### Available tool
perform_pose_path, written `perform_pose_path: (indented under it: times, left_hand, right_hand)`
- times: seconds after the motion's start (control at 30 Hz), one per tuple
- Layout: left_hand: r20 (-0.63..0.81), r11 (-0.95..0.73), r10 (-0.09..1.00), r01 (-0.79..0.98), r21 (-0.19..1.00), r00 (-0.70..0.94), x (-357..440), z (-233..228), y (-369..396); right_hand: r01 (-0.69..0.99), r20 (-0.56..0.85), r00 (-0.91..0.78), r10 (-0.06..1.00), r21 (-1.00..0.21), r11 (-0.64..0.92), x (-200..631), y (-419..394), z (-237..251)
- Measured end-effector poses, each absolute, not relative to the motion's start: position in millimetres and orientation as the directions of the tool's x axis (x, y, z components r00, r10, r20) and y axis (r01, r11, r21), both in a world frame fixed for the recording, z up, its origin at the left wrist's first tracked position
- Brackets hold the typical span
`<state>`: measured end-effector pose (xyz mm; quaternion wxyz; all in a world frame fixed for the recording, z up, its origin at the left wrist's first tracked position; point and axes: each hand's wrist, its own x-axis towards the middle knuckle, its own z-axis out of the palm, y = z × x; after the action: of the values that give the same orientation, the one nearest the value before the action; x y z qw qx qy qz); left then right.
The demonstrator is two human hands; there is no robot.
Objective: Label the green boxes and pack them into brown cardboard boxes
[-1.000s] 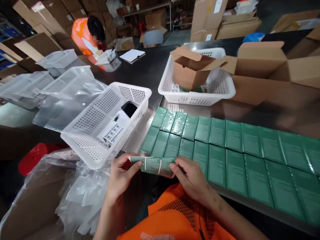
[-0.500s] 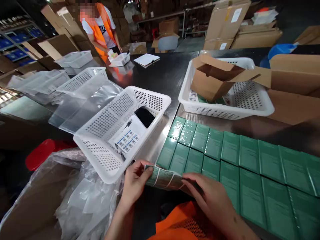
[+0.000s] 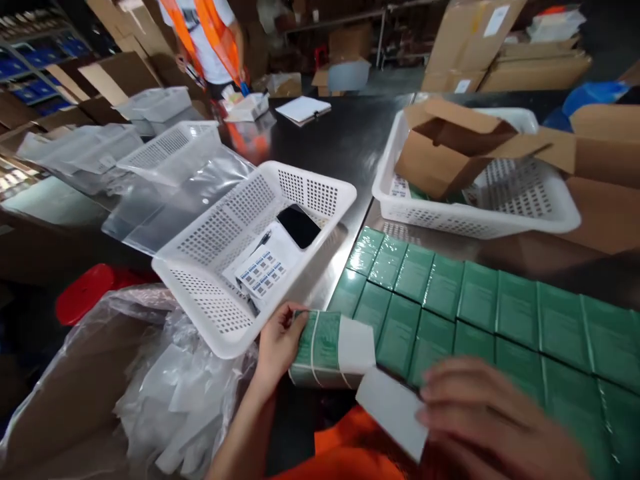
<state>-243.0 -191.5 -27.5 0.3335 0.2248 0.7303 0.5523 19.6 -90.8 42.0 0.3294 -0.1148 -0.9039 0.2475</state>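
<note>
My left hand (image 3: 278, 348) pinches the left end of a sheet of green printed labels (image 3: 325, 343), divided by thin white lines. Bare white backing shows at the sheet's right end. A whitish rectangular label (image 3: 393, 408) sits between the fingers of my right hand (image 3: 493, 410), which is smeared by motion. That label is apart from most of the sheet; whether its upper edge touches the sheet I cannot tell. Rows of green shrink-wrapped boxes (image 3: 477, 293) lie on the table just beyond and right of my hands.
Left of the boxes, a white perforated basket (image 3: 287, 308) contains a phone (image 3: 299, 225) and a QR-code sheet (image 3: 263, 270). Another white basket (image 3: 450, 223) holds an opened carton (image 3: 430, 163). A plastic-lined bin (image 3: 85, 373) stands at lower left. Across the table is a person in an orange vest (image 3: 220, 40).
My right hand has moved right and toward me, away from the sheet, with a whitish label in its fingers. White backing now shows on the sheet. The person opposite has straightened up.
</note>
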Motion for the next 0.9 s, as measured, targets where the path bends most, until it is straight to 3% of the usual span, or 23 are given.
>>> perform_pose_path:
  times: [0.07, 0.13, 0.23, 0.33, 0.43, 0.57, 0.77, 0.9]
  left_hand:
    - [-0.266, 0.308, 0.719, -0.048, 0.950, -0.642, -245.3, -26.0, -194.0]
    - [-0.307, 0.335, 0.739, -0.069, 0.940, -0.600, -249.3, -26.4, -198.0]
    - [-0.330, 0.343, 0.752, -0.089, 0.935, -0.571, -255.9, -30.0, -207.4]
    - [-0.272, 0.293, 0.783, -0.055, 0.955, -0.559, -258.0, -31.8, -216.5]
    - [-0.251, 0.319, 0.811, 0.039, 0.947, -0.528, -253.9, -27.0, -218.3]
    - [-0.192, 0.315, 0.881, 0.232, 0.920, -0.433, -247.1, -18.6, -209.4]
    - [-0.166, 0.277, 0.922, 0.296, 0.914, -0.350, -245.6, -22.1, -192.6]
    - [-0.196, 0.312, 0.916, 0.319, 0.895, -0.349, -245.4, -25.3, -182.5]
  right_hand:
    - [0.008, 0.559, -0.764, 0.323, -0.492, 0.871, 17.3, -75.7, 54.5]
    - [0.016, 0.556, -0.749, 0.360, -0.528, 0.849, 10.5, -61.4, 60.9]
    - [0.157, 0.469, -0.656, 0.592, -0.682, 0.715, -6.3, -44.0, 58.5]
    - [0.295, 0.197, -0.574, 0.795, -0.856, 0.425, -26.9, -28.8, 44.9]
    - [0.270, -0.092, -0.641, 0.762, -0.956, 0.112, -47.4, -15.2, 26.9]
    - [0.250, -0.277, -0.737, 0.616, -0.959, -0.131, -67.7, -4.9, 8.0]
    - [0.316, -0.327, -0.781, 0.533, -0.942, -0.115, -83.5, 0.5, -4.6]
    - [0.355, -0.208, -0.761, 0.614, -0.926, 0.128, -91.4, 3.6, -11.7]
